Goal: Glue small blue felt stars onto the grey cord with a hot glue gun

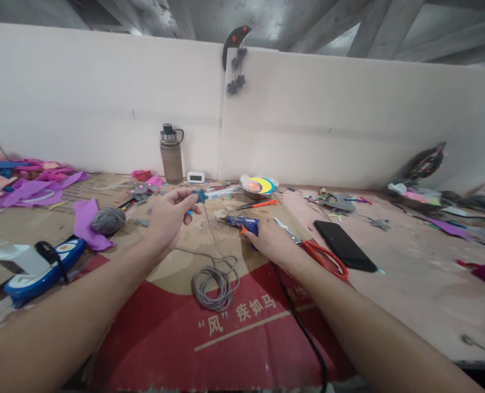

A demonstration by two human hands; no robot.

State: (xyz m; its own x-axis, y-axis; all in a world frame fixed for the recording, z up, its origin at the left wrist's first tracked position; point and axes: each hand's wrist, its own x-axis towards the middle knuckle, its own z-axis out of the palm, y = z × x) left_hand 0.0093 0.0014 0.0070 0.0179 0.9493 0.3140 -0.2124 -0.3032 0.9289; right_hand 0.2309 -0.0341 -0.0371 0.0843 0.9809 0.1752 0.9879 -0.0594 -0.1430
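Note:
My left hand [169,215] is raised over the cardboard, thumb and fingertips pinching a small dark-blue felt piece [201,196]. From this piece a strand of grey yarn [214,287] runs down to a loose coil on the cardboard. My right hand [271,240] is wrapped around a blue glue gun [248,224] with an orange trigger. The gun lies low over the cardboard, nozzle pointing left, its black cord [297,316] trailing toward me. Just right of that hand are orange-handled scissors [326,259], partly hidden by my wrist.
A printed cardboard sheet [156,338] covers the table's middle. At left are a blue power strip [46,273], a grey yarn ball [108,220] and purple felt [87,221]. A bottle [171,158], a small clock [195,177] and a bowl [258,192] stand behind. A phone [344,245] lies right.

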